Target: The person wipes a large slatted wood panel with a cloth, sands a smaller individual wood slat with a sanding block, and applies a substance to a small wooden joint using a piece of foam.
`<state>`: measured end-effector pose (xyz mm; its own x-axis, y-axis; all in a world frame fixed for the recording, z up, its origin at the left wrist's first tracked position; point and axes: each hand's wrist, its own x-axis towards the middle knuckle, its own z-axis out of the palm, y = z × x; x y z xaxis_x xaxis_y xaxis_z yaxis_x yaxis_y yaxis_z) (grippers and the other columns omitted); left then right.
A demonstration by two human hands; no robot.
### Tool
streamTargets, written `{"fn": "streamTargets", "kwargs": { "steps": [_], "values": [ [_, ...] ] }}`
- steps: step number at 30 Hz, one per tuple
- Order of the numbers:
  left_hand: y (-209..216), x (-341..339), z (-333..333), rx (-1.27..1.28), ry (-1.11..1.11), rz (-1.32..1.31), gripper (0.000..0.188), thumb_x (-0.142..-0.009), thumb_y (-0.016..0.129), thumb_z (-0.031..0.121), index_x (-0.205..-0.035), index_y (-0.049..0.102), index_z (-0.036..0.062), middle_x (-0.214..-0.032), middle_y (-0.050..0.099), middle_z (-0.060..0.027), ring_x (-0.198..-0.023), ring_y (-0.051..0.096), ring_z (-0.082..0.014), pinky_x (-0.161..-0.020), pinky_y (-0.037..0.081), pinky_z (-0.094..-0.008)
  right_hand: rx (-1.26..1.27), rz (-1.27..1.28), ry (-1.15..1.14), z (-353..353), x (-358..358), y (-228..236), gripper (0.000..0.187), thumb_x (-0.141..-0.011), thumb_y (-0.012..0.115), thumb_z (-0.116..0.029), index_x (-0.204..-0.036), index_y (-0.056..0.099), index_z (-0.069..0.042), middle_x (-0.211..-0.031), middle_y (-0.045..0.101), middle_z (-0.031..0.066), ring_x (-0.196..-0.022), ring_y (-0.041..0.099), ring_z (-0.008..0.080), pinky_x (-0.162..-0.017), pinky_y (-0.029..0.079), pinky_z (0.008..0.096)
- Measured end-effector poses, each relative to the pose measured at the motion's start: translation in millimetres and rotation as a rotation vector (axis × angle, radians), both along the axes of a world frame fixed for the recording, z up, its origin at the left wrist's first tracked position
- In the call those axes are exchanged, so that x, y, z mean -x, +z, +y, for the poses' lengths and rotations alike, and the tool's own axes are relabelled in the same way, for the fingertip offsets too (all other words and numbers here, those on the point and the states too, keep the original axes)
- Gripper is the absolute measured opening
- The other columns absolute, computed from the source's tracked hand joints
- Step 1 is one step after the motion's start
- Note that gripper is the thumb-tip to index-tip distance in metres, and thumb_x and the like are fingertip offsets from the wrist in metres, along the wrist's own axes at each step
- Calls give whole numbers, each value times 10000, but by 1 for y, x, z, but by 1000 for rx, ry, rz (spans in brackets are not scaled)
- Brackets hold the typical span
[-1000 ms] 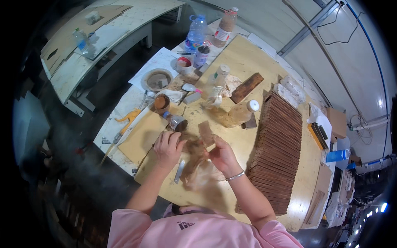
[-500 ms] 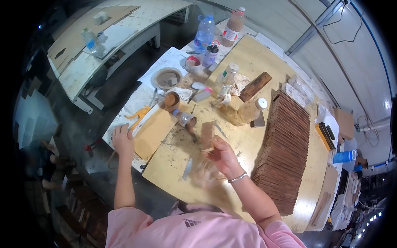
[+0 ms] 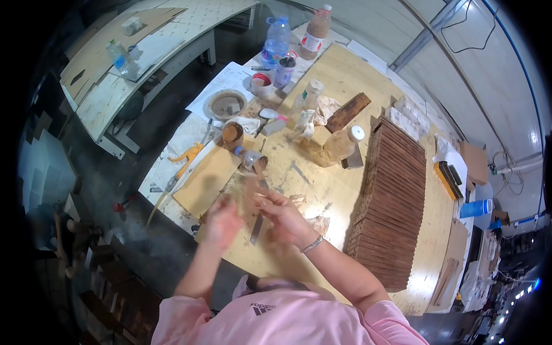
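Observation:
My right hand [image 3: 283,218] is closed on a small flat brown piece [image 3: 249,194], blurred by motion; its material cannot be made out. Close beside it is my left hand [image 3: 223,223], smeared by motion, so whether it touches the piece is unclear. Under and between the hands a metal scraper blade [image 3: 256,229] lies on the yellowish board [image 3: 322,198]. Just beyond the hands a cut-off clear bottle [image 3: 251,160] lies on its side with a brown strip at its mouth. A brown cup [image 3: 233,134] stands behind it.
To the right runs a long stack of brown wooden strips [image 3: 391,207]. Jars, including a white-capped one [image 3: 343,144], and a dark wood block [image 3: 348,112] stand farther back. An orange-handled glue gun [image 3: 187,158] lies at left, near a round bowl [image 3: 227,105].
My left hand has moved from the table's left edge to the middle, beside my right hand. My right hand has brought the brown piece leftward.

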<state>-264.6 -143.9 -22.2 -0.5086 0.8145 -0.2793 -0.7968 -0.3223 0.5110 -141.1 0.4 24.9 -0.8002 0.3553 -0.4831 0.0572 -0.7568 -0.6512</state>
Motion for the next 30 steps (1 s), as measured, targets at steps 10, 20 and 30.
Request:
{"fn": "streamTargets", "kwargs": {
  "steps": [10, 20, 30],
  "values": [
    [-17, 107, -13, 985, 418, 1580, 274, -705, 792, 37, -956, 683, 64, -927, 662, -98, -942, 623, -310, -864, 444, -433, 44, -22, 73, -1, -54, 18, 258, -1010, 581, -196, -1204, 637, -35, -1130, 687, 104, -1038, 640, 206, -955, 496, 373],
    [-30, 103, -11, 1005, 403, 1757, 251, -706, 794, 37, -926, 680, 77, -902, 655, -74, -894, 624, -285, -857, 425, -428, 67, -17, -93, -10, -116, 37, 242, -952, 623, -183, -1136, 673, -35, -1062, 696, 112, -1005, 648, 238, -927, 506, 412],
    [-26, 105, -9, 1167, 140, 1772, 254, -742, 785, 109, -966, 666, 99, -1018, 656, -56, -1099, 586, -279, -941, 369, -453, 38, 6, -82, -23, -131, 29, 259, -969, 605, -208, -1156, 662, -38, -1079, 697, 100, -1006, 654, 229, -915, 508, 392]
  ]
}}
